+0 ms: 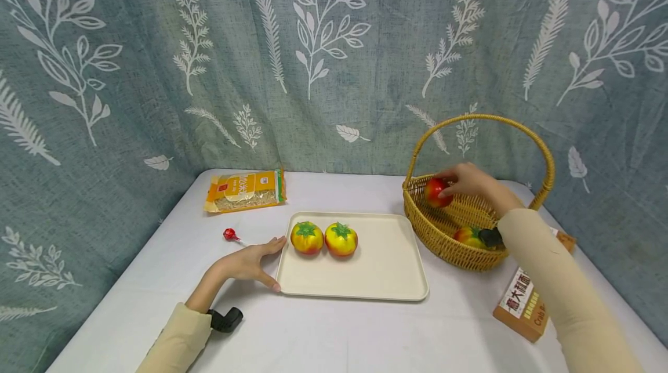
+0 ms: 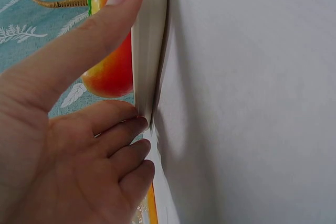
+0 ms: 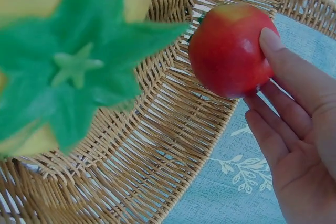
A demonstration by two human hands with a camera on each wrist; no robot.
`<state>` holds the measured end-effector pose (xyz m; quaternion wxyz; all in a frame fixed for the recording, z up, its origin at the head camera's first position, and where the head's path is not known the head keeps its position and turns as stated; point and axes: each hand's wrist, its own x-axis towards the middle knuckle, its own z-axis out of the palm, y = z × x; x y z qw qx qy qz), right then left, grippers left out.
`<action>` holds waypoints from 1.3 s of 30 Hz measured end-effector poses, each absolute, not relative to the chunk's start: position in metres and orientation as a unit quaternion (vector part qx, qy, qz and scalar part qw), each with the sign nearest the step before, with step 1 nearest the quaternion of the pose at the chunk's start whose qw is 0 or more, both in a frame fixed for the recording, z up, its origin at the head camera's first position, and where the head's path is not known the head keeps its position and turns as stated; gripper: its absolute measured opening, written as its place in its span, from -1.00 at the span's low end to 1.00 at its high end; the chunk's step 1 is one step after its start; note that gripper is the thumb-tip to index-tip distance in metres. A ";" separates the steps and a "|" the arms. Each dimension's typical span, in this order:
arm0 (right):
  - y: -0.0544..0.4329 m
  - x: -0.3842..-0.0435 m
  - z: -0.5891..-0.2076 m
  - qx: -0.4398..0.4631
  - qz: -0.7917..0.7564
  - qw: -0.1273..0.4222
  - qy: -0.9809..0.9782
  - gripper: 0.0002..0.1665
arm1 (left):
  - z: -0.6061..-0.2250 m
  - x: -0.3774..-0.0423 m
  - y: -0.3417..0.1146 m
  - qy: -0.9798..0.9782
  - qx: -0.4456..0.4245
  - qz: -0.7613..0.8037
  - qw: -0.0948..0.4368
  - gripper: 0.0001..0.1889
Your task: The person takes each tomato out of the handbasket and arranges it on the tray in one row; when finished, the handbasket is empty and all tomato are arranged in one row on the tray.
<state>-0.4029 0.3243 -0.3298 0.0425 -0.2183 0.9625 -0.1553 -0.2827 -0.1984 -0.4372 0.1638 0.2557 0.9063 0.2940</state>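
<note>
In the basket's far left part, my right hand (image 1: 468, 180) grips a red tomato (image 3: 231, 51) with a yellowish patch, thumb on one side and fingers on the other. Another tomato, yellow and red with a green leafy top (image 3: 79, 69), lies in the near part of the wicker basket (image 1: 443, 236). At the left, my left hand (image 1: 250, 263) touches the left edge of a cream tray (image 1: 381, 257), thumb and fingers spread along its rim. Two yellow-red tomatoes, the left one (image 1: 307, 238) and the right one (image 1: 341, 239), sit side by side on the tray.
An orange bag of grain-like food (image 1: 245, 191) lies at the back left. Between it and my left hand is a red lollipop (image 1: 231, 235). A brown box (image 1: 522, 303) with printed lettering lies under my right forearm. The basket's tall handle (image 1: 482, 117) arches over my right hand.
</note>
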 end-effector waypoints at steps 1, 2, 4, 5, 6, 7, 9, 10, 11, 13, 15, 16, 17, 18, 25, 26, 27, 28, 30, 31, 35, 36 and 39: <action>0.325 -0.401 -0.329 -0.217 -0.159 0.039 0.962 -0.35 | -0.437 -0.283 -0.198 0.906 0.257 0.293 0.163 0.14; 0.325 -0.400 -0.329 -0.215 -0.162 0.036 0.962 -0.34 | -0.438 -0.283 -0.199 0.907 0.256 0.292 0.164 0.15; 0.326 -0.397 -0.328 -0.206 -0.169 0.032 0.963 -0.33 | -0.438 -0.283 -0.199 0.907 0.256 0.291 0.165 0.15; 0.326 -0.395 -0.327 -0.203 -0.173 0.031 0.963 -0.32 | -0.438 -0.283 -0.199 0.907 0.256 0.290 0.165 0.15; 0.326 -0.393 -0.326 -0.199 -0.177 0.030 0.963 -0.31 | -0.438 -0.283 -0.199 0.908 0.254 0.289 0.165 0.15; 0.326 -0.391 -0.325 -0.197 -0.180 0.027 0.963 -0.30 | -0.438 -0.283 -0.199 0.908 0.256 0.289 0.164 0.15; 0.325 -0.387 -0.323 -0.187 -0.187 0.024 0.964 -0.30 | -0.438 -0.283 -0.199 0.907 0.256 0.290 0.165 0.15; 0.325 -0.385 -0.323 -0.182 -0.191 0.022 0.964 -0.29 | -0.438 -0.283 -0.199 0.907 0.256 0.291 0.165 0.15; 0.325 -0.384 -0.322 -0.178 -0.195 0.021 0.964 -0.28 | -0.437 -0.282 -0.199 0.907 0.256 0.292 0.164 0.15; 0.325 -0.381 -0.321 -0.172 -0.202 0.016 0.964 -0.26 | -0.436 -0.282 -0.198 0.906 0.256 0.295 0.163 0.14; 0.324 -0.378 -0.320 -0.165 -0.207 0.011 0.964 -0.26 | -0.436 -0.281 -0.198 0.906 0.255 0.296 0.163 0.14; 0.324 -0.376 -0.320 -0.163 -0.211 0.009 0.964 -0.26 | -0.435 -0.281 -0.197 0.906 0.255 0.296 0.164 0.13; 0.324 -0.374 -0.319 -0.162 -0.214 0.006 0.963 -0.26 | -0.435 -0.281 -0.197 0.907 0.253 0.295 0.164 0.14; 0.325 -0.373 -0.319 -0.161 -0.216 0.003 0.963 -0.26 | -0.435 -0.282 -0.197 0.907 0.252 0.294 0.164 0.14; 0.329 -0.363 -0.320 -0.139 -0.247 -0.012 0.959 -0.15 | -0.435 -0.282 -0.197 0.907 0.248 0.295 0.167 0.14; 0.329 -0.361 -0.320 -0.132 -0.256 -0.013 0.957 -0.14 | -0.435 -0.282 -0.197 0.907 0.247 0.296 0.167 0.14; 0.329 -0.359 -0.320 -0.127 -0.264 -0.014 0.956 -0.12 | -0.435 -0.282 -0.197 0.907 0.247 0.297 0.167 0.14; 0.329 -0.357 -0.320 -0.122 -0.274 -0.015 0.954 -0.11 | -0.435 -0.281 -0.197 0.907 0.248 0.298 0.167 0.14; 0.329 -0.353 -0.320 -0.113 -0.292 -0.019 0.950 -0.10 | -0.435 -0.281 -0.198 0.907 0.249 0.297 0.167 0.14; 0.329 -0.351 -0.321 -0.111 -0.299 -0.022 0.948 -0.09 | -0.435 -0.281 -0.198 0.907 0.249 0.297 0.167 0.14; 0.328 -0.342 -0.324 -0.101 -0.327 -0.038 0.939 -0.08 | -0.435 -0.281 -0.197 0.908 0.247 0.294 0.170 0.14; 0.328 -0.340 -0.325 -0.098 -0.333 -0.043 0.937 -0.08 | -0.435 -0.281 -0.197 0.908 0.247 0.293 0.169 0.15; 0.328 -0.333 -0.327 -0.089 -0.357 -0.056 0.928 -0.08 | -0.435 -0.281 -0.197 0.909 0.243 0.293 0.171 0.15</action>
